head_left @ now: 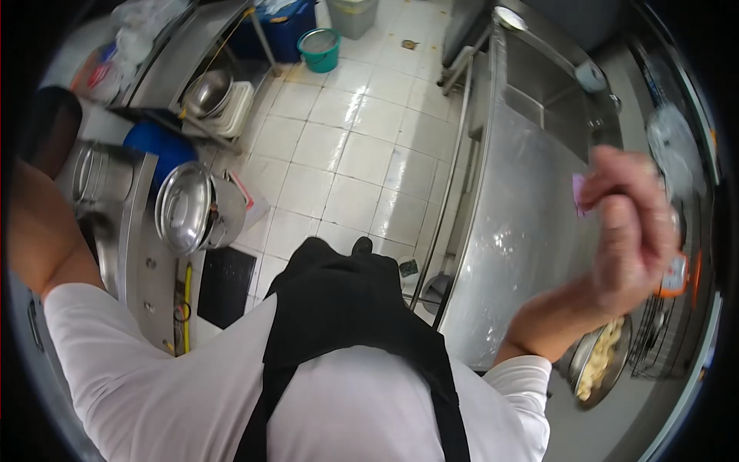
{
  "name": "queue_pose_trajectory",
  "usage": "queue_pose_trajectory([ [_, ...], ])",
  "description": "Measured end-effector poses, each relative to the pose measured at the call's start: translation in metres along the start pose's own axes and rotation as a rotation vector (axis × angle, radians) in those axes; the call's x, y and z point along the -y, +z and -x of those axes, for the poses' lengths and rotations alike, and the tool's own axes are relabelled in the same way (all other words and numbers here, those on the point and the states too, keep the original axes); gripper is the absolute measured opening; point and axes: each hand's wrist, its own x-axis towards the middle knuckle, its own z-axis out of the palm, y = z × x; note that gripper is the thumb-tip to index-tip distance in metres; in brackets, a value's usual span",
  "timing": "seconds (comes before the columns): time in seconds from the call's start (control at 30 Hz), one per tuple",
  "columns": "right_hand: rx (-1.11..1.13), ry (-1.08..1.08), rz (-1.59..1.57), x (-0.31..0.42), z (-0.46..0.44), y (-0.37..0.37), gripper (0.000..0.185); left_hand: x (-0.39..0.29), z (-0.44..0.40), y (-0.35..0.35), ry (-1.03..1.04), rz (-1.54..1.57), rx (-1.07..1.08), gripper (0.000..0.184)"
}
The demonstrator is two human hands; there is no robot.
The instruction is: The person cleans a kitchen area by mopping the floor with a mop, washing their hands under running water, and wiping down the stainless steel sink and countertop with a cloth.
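Note:
My right hand (627,223) is raised over the right side of the steel counter (516,223), its fingers bent together. A small pink-purple piece (580,195) shows at its fingertips, pinched by them; what it is I cannot make out. Below that hand, near my right forearm, a metal bowl (623,369) holds pale yellow chunks (600,362). My left arm reaches out to the far left, beside a steel unit with metal pots (96,173). The left hand itself is outside the frame or lost in the dark edge.
Left of the tiled floor (342,162) stand a large steel pot (227,212) with a shiny lid (183,206) and a shelf with a bowl (208,92). A teal bucket (319,52) is at the back. Beyond the counter is a sink (546,92).

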Motion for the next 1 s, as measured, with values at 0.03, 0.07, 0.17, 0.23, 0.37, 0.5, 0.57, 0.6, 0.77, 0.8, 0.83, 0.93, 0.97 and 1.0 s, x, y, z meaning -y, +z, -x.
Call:
queue_pose_trajectory([
  [0.03,-0.007,-0.057,-0.018,-0.006,-0.02,-0.002,0.024,0.004,-0.001,0.002,0.002,-0.009,0.008,0.022],
  [0.07,0.008,-0.17,-0.025,-0.016,-0.049,-0.01,0.033,0.008,-0.002,0.004,0.005,-0.015,0.022,0.022],
  [0.17,0.172,-0.496,-0.143,-0.034,-0.142,-0.039,0.053,0.029,-0.007,0.014,0.0,-0.009,0.047,0.022],
  [0.23,0.314,-0.651,-0.121,-0.041,-0.193,-0.041,0.052,0.047,-0.013,0.022,-0.003,0.0,0.057,0.023],
  [0.37,0.452,-0.72,0.025,-0.062,-0.233,0.006,0.051,0.097,-0.024,0.035,0.018,0.034,0.061,0.023],
  [0.5,0.545,-0.709,0.131,-0.085,-0.266,0.052,0.05,0.16,-0.037,0.043,0.054,0.082,0.051,0.024],
  [0.57,0.564,-0.687,0.158,-0.096,-0.284,0.065,0.049,0.19,-0.048,0.047,0.071,0.11,0.055,0.024],
  [0.6,0.572,-0.678,0.177,-0.103,-0.293,0.07,0.049,0.204,-0.053,0.049,0.078,0.126,0.054,0.024],
  [0.77,0.59,-0.635,0.258,-0.13,-0.329,0.084,0.047,0.265,-0.082,0.059,0.116,0.167,0.052,0.025],
  [0.8,0.567,-0.618,0.285,-0.137,-0.332,0.083,0.047,0.275,-0.092,0.06,0.14,0.165,0.076,0.025],
  [0.83,0.561,-0.608,0.303,-0.144,-0.337,0.083,0.046,0.284,-0.099,0.064,0.144,0.167,0.083,0.025],
  [0.93,0.536,-0.583,0.351,-0.168,-0.356,0.081,0.045,0.32,-0.128,0.067,0.171,0.167,0.097,0.026],
  [0.97,0.526,-0.59,0.376,-0.175,-0.36,0.081,0.045,0.328,-0.133,0.07,0.177,0.152,0.097,0.026],
  [1.0,0.521,-0.58,0.39,-0.181,-0.363,0.082,0.045,0.337,-0.138,0.076,0.171,0.158,0.098,0.026],
])
